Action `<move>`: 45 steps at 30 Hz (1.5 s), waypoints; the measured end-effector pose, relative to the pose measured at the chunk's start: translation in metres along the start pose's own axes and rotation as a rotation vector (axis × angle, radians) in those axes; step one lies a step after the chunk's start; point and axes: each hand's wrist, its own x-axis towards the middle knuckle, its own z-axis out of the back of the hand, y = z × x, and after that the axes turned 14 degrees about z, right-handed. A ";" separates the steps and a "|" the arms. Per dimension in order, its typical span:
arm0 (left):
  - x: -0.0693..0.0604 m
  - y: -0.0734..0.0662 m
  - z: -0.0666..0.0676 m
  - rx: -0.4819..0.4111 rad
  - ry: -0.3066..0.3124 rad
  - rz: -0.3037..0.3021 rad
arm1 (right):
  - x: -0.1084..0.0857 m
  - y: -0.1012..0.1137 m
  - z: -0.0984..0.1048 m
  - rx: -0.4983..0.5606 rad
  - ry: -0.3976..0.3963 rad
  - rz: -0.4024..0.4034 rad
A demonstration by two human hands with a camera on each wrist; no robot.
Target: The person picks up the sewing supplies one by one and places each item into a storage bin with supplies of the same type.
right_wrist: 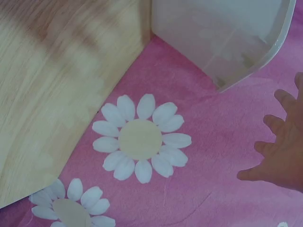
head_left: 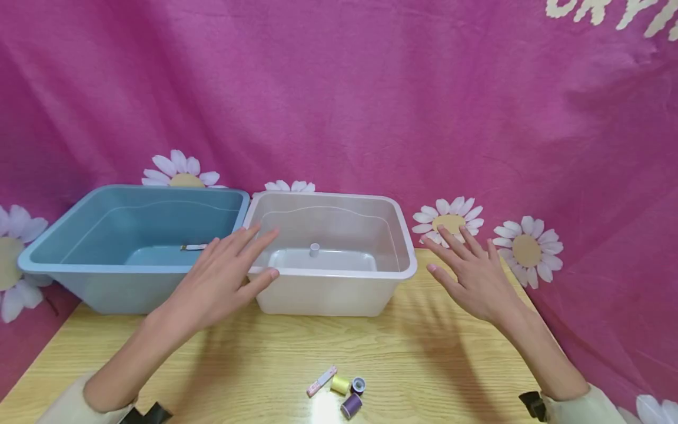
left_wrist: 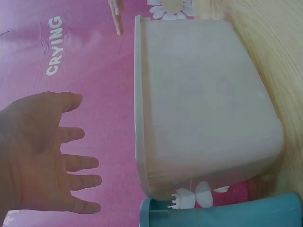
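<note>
My left hand [head_left: 219, 285] hovers in front of the inner rims of the two tubs, fingers spread and nothing in it. My right hand [head_left: 477, 280] is held in the air to the right of the pale tub, likewise spread and holding nothing. The pale plastic tub [head_left: 328, 294] stands between the hands, with a small white cylinder [head_left: 315, 250] upright on its floor. Left of it, the blue tub [head_left: 127, 288] contains a slim white piece with a metallic end [head_left: 193, 247]. In the left wrist view, the left palm [left_wrist: 38, 151] appears beside the pale tub, apart from it.
Near the table's front lie a yellow thread spool [head_left: 340, 385], a purple thread spool [head_left: 351, 406], a dark spool standing on end [head_left: 358, 386] and a slim pink-and-white piece [head_left: 321, 381]. The wooden table [head_left: 424, 365] ends against a magenta cloth [head_left: 339, 94] with printed daisies.
</note>
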 end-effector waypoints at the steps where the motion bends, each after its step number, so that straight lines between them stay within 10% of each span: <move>1: -0.001 0.000 0.000 -0.006 -0.002 -0.002 | 0.001 0.001 -0.001 0.004 0.002 0.003; 21: -0.033 0.022 -0.023 -0.192 -0.059 -0.001 | 0.023 0.018 -0.017 0.042 0.094 0.058; 45: -0.047 0.018 -0.088 -0.278 0.235 0.042 | 0.040 0.030 -0.035 0.089 0.104 0.164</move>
